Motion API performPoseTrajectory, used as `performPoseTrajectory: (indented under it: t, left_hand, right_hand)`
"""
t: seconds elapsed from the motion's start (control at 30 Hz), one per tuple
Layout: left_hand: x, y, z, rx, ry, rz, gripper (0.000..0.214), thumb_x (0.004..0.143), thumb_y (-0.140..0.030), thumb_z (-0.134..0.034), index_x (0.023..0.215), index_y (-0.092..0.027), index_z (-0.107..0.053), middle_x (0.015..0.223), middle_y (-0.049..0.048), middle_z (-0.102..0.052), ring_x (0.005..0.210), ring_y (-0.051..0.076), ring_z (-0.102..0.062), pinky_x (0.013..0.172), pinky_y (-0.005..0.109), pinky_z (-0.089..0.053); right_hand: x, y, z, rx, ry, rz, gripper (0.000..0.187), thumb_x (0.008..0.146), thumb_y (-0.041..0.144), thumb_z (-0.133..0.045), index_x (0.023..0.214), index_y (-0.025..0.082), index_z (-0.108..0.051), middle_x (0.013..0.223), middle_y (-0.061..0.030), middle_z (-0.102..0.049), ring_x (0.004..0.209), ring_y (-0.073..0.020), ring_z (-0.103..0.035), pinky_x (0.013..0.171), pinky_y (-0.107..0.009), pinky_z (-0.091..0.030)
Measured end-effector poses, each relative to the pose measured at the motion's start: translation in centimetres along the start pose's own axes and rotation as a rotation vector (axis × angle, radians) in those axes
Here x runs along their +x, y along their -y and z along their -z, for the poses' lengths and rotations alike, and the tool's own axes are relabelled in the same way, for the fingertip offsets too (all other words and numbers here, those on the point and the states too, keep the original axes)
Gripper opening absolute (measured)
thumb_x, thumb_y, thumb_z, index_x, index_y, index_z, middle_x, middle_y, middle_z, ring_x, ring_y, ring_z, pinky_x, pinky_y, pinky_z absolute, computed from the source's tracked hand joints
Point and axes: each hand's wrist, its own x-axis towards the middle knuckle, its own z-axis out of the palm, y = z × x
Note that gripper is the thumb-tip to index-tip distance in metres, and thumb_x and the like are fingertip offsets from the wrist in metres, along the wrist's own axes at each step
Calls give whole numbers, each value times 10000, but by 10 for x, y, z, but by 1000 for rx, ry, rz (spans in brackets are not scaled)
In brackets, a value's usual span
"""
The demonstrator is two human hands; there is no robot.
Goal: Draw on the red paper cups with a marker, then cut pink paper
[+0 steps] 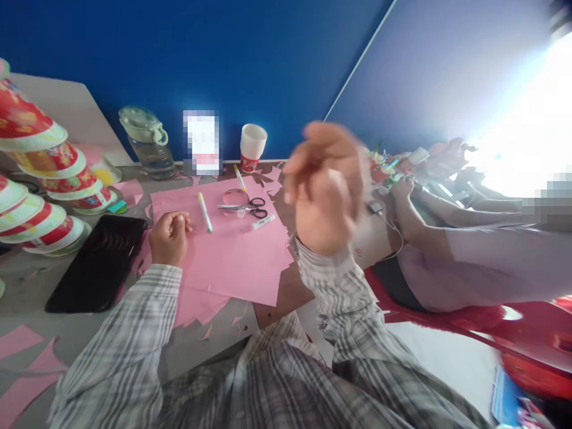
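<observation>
My left hand [168, 238] rests in a loose fist at the left edge of a pink paper sheet [232, 262]; nothing shows in its fingers. My right hand [328, 185] is raised above the table, right of the sheet. Motion smears its bent fingers, and I cannot make out anything in them. On the pink sheet lie a capped marker [205, 213], scissors [250, 207] with black handles, and a small white tube [263, 222]. A yellow-and-white marker [240, 177] lies near the sheet's far edge.
Stacked red paper cups [74, 176] stand at left beside a black phone [96, 265]. A water bottle [149, 146] and a white-and-red cup [252, 146] stand by the blue partition [179, 53]. Pink scraps lie around. Another person's arm [415, 214] rests at right.
</observation>
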Motion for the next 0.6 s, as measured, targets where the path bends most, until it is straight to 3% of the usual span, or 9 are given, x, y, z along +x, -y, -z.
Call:
performPoseTrajectory:
  t: [0.07,0.17,0.23,0.3,0.4,0.6]
  left_hand:
    - [1,5,0,36,14,-10,313,814,-327,-346,914,-128,-566,753,17,-595,609,51,-529,623,191,-427]
    - [2,7,1,66,13,-4,333,806,-341,-330,910,-129,-566,747,22,-600,616,70,-543,620,210,-439]
    - [3,7,1,70,12,18,322,789,-334,-337,888,-136,-570,723,21,-603,613,86,-551,614,226,-444]
    - [4,6,1,54,6,30,318,774,-341,-340,871,-145,-571,718,22,-604,608,97,-557,601,238,-450]
    - [5,5,1,43,-8,47,330,761,-371,-339,849,-156,-573,719,28,-609,598,108,-560,576,248,-456]
    - [6,9,0,9,-18,65,368,747,-425,-345,859,-158,-573,719,41,-616,587,124,-568,560,267,-468]
  right_hand:
    - [17,-26,-4,-64,-77,-51,227,905,285,-383,1075,198,-505,846,3,-533,589,-42,-473,569,-190,-426]
    - [47,-88,-8,-291,-113,-124,193,864,248,-449,898,157,-616,792,15,-559,628,-36,-450,617,-172,-396]
    - [68,-129,-6,-470,-95,-171,201,847,214,-463,880,125,-640,799,15,-572,689,-32,-447,698,-166,-383]
    - [87,-159,-4,-682,13,-210,230,850,201,-441,899,101,-643,808,14,-562,756,-38,-430,777,-174,-360]
    - [107,-185,-4,-765,69,-197,231,831,213,-482,876,56,-646,891,-19,-547,809,-57,-403,802,-225,-324]
    - [126,-209,-15,-857,219,-153,237,785,235,-582,764,6,-639,970,-68,-555,927,-93,-373,832,-282,-259]
